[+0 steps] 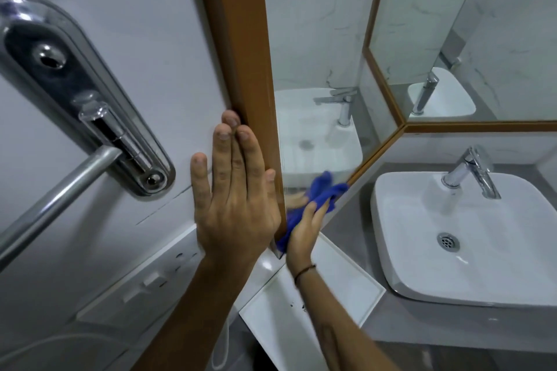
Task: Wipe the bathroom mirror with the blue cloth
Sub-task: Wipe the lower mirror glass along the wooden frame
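The crumpled blue cloth [319,199] is pressed against the lower corner of the wood-framed mirror [313,48].

Looking forward and down from head height, pressing very near the wooden mirror frame [241,39] at twelve o'clock, taking in the sink [470,253] at four o'clock, towel bar [54,190] at nine.
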`<move>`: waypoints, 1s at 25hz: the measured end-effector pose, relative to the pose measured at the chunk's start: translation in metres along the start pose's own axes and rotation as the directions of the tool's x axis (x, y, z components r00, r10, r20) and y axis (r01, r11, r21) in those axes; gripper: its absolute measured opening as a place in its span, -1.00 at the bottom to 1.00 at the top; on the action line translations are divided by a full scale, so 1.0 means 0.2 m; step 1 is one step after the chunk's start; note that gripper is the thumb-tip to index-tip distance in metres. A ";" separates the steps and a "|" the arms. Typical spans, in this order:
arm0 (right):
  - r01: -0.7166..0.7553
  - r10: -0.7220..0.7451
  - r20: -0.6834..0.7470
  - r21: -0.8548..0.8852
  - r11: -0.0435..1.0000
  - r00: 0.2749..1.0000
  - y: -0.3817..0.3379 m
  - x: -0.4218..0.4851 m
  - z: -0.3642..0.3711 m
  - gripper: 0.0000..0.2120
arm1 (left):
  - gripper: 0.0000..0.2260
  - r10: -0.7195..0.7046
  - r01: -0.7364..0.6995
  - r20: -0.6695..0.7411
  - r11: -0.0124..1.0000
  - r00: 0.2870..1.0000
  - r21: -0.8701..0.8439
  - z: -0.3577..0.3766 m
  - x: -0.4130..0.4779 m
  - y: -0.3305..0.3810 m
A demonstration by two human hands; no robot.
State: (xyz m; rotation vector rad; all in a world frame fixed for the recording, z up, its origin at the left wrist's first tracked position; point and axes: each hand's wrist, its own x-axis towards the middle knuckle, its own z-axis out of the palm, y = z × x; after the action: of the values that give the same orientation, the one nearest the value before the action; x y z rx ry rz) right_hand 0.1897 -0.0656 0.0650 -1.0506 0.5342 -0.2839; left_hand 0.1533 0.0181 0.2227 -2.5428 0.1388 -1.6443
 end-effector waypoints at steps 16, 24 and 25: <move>0.247 -0.214 0.176 -0.200 0.948 0.961 0.15 -0.15 -0.10 -0.26 | -0.26 0.009 -0.008 0.031 1.000 0.999 -0.016 -0.04 0.03 0.01; 0.852 -0.543 0.671 -0.290 0.436 0.506 -0.11 -0.03 -0.12 -0.34 | -0.32 0.048 -0.044 0.030 0.992 0.998 -0.121 -0.16 0.23 -0.07; 0.912 -0.603 0.689 -0.249 0.324 0.403 -0.20 0.00 -0.09 -0.36 | -0.33 0.041 -0.039 0.017 0.993 0.999 -0.113 -0.17 0.27 -0.07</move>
State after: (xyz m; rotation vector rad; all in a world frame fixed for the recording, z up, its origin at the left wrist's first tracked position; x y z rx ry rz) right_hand 0.1823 -0.0981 0.0937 -1.9471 -0.5032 -0.7430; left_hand 0.1447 0.0233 0.2870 -2.6182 0.2866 -1.6419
